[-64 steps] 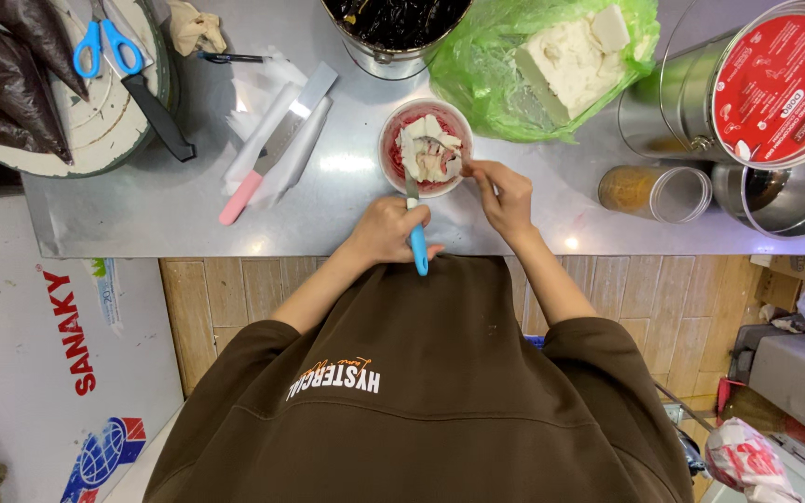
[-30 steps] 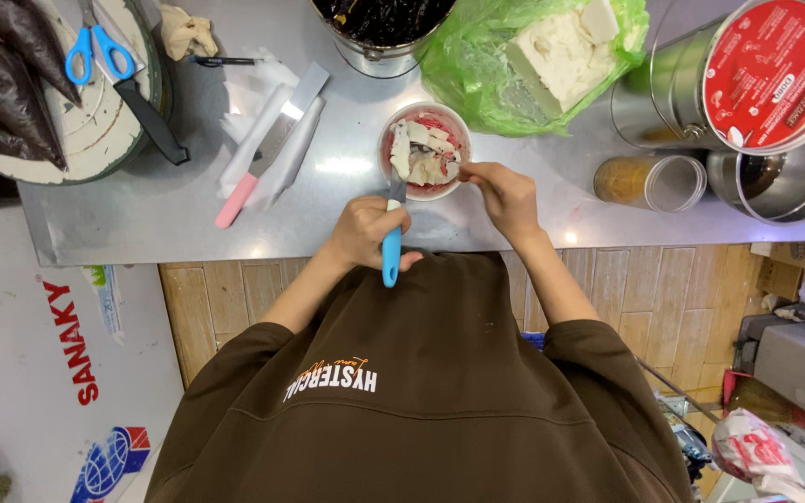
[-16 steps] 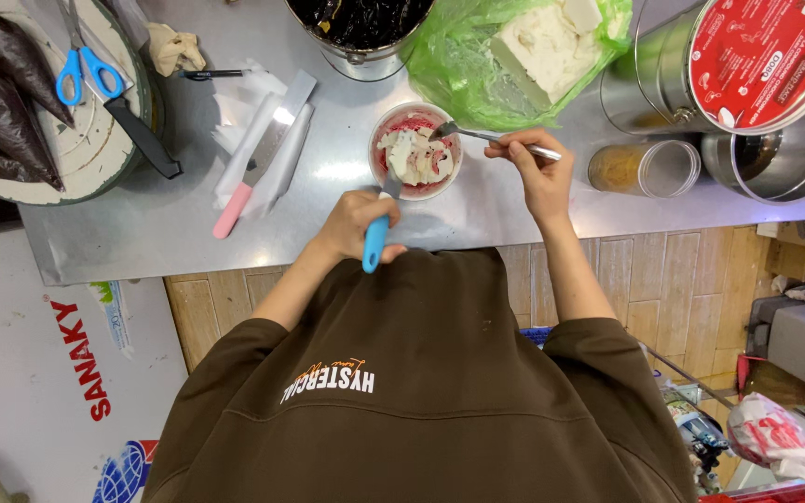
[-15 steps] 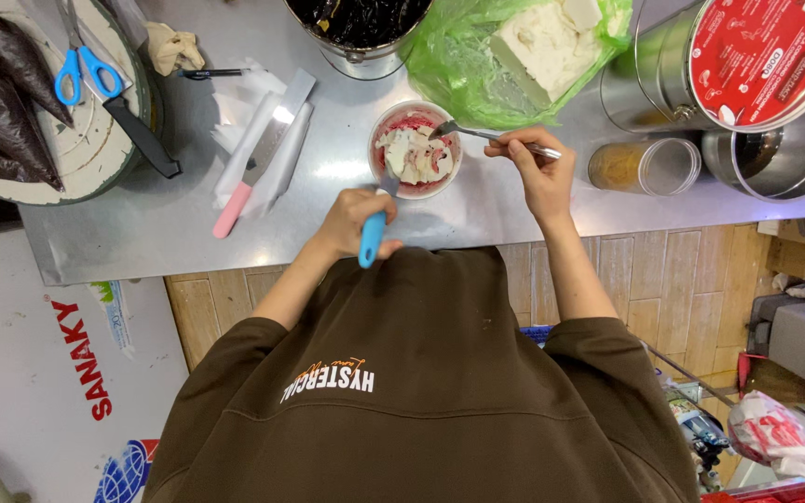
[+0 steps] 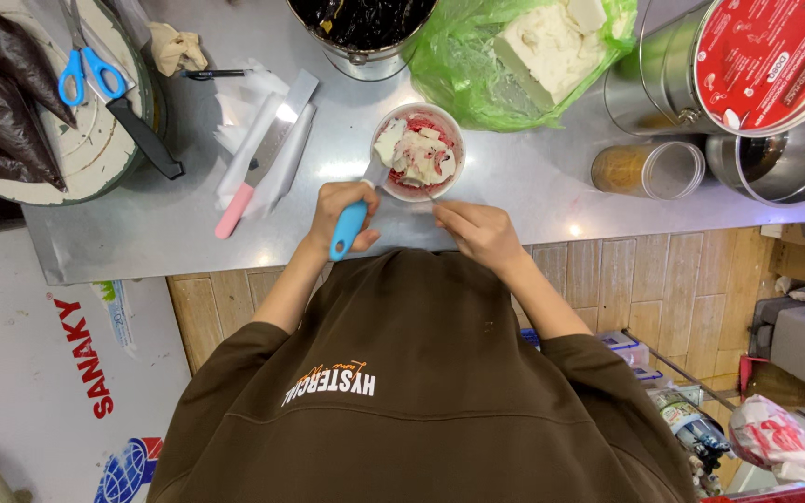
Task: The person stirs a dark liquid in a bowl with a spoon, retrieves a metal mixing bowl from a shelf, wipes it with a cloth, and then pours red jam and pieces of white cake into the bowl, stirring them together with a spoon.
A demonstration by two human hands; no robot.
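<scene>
A small clear cup (image 5: 418, 152) filled with red and white pieces stands on the steel counter (image 5: 533, 177). My left hand (image 5: 340, 212) is closed on a blue-handled spatula (image 5: 348, 229); its blade reaches into the left side of the cup. My right hand (image 5: 482, 233) sits just below the cup and pinches a thin metal utensil (image 5: 430, 197), whose tip points at the near rim. Both hands are close together at the counter's front edge.
A turntable (image 5: 95, 140) at far left carries blue scissors (image 5: 86, 70) and dark piping bags (image 5: 2, 102). A pink-handled knife (image 5: 249, 177) lies on white paper. Behind are a pot of dark filling (image 5: 361, 28), a green bag holding a white block (image 5: 533, 47), a red-lidded tin (image 5: 766, 56) and a small jar (image 5: 649, 169).
My right hand came down from the cup's right side to its near rim. My left hand brought the blue-handled spatula up so its blade is in the cup.
</scene>
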